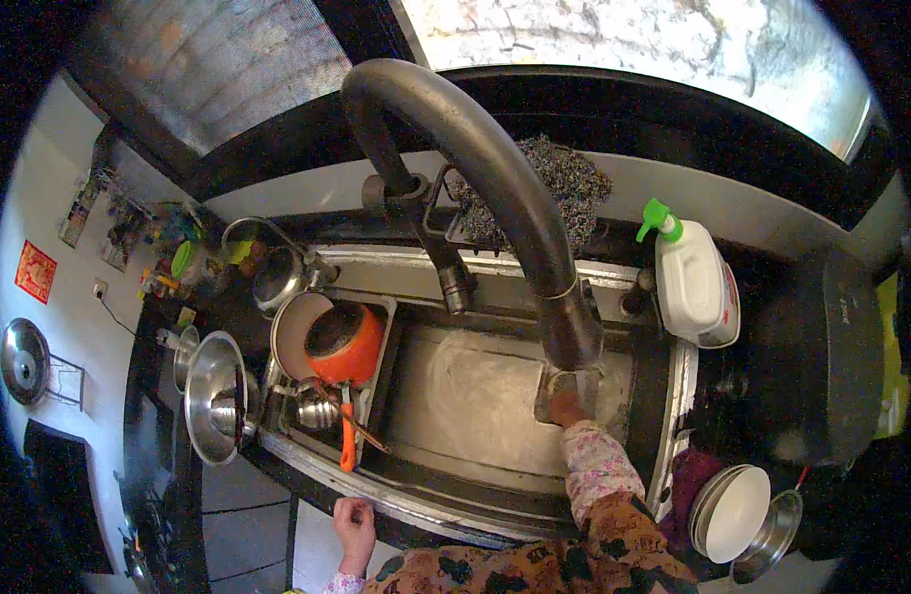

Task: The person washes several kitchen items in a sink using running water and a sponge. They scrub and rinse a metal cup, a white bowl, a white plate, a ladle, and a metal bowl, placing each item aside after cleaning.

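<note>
My right hand (568, 405) reaches into a dark sink (455, 475) filled with cloudy, light-coloured water or suds. It is beneath the spout of a large black faucet (465, 119), at a small square shape (547, 388) near the sink's right side. Its fingers are hidden there, so I cannot tell whether they grip anything. My left hand (354, 525) hangs by the front edge of the counter, fingers curled in, with nothing visible in them. At the sink's left stand an orange pan (352, 346) with an orange handle and a white-lined pot (292, 337).
Steel bowls (216, 396) and a kettle (277, 280) stand left. A white spray bottle (693, 287) with a green trigger is behind the right rim. White bowls (738, 515) and a steel pan (777, 535) sit at right. A scrubby grey bundle (564, 188) lies behind the faucet.
</note>
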`<action>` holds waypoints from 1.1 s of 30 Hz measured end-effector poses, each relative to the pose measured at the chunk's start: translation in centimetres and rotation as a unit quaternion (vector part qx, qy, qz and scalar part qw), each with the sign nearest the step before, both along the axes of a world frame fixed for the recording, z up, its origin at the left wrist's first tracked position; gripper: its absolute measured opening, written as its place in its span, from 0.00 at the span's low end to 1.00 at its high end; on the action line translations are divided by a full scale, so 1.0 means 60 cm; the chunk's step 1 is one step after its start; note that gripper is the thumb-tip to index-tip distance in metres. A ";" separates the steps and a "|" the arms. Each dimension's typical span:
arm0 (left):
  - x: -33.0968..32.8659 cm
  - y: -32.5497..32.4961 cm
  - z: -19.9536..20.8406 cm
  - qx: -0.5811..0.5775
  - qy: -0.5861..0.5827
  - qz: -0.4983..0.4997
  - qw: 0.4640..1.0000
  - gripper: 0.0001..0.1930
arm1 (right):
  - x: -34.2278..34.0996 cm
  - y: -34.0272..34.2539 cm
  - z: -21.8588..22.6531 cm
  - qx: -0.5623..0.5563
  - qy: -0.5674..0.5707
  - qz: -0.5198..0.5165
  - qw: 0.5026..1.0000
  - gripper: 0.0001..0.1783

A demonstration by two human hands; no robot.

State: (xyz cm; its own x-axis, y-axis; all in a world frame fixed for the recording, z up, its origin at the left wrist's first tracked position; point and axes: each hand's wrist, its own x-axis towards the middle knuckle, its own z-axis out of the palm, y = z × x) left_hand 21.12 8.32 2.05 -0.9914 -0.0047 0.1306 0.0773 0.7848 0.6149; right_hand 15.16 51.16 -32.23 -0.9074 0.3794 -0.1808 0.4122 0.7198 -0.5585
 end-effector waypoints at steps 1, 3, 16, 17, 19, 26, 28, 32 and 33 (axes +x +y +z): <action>-0.002 0.006 -0.001 0.007 0.002 -0.005 1.000 0.04 | -0.002 0.001 -0.004 -0.006 0.000 -0.001 1.000 0.11; -0.006 0.013 -0.002 0.019 0.005 -0.015 1.000 0.05 | -0.012 0.013 -0.011 -0.015 -0.001 -0.007 1.000 0.10; -0.012 0.021 0.019 0.047 0.023 -0.035 0.998 0.04 | 0.039 0.012 0.031 -0.008 -0.094 0.021 0.995 0.07; -0.009 0.008 0.013 0.048 0.037 -0.030 0.998 0.04 | 0.043 -0.010 0.068 -0.010 -0.120 0.061 0.991 0.06; -0.004 0.001 0.006 0.054 0.049 -0.034 0.997 0.04 | 0.064 -0.035 0.131 -0.018 -0.168 0.123 0.978 0.05; 0.002 0.049 -0.033 0.169 -0.008 -0.129 0.977 0.04 | 0.194 -0.123 0.171 0.022 -0.046 0.153 0.987 0.07; -0.001 0.031 -0.068 0.168 -0.003 -0.159 0.973 0.04 | 0.193 -0.154 0.246 0.041 -0.044 0.201 0.978 0.07; 0.021 0.094 -0.052 0.179 -0.041 -0.214 0.959 0.05 | 0.259 -0.125 0.444 0.062 0.113 0.130 0.983 0.06; 0.027 0.112 -0.052 0.175 -0.037 -0.233 0.956 0.05 | 0.290 -0.106 0.483 -0.004 0.122 0.115 0.986 0.06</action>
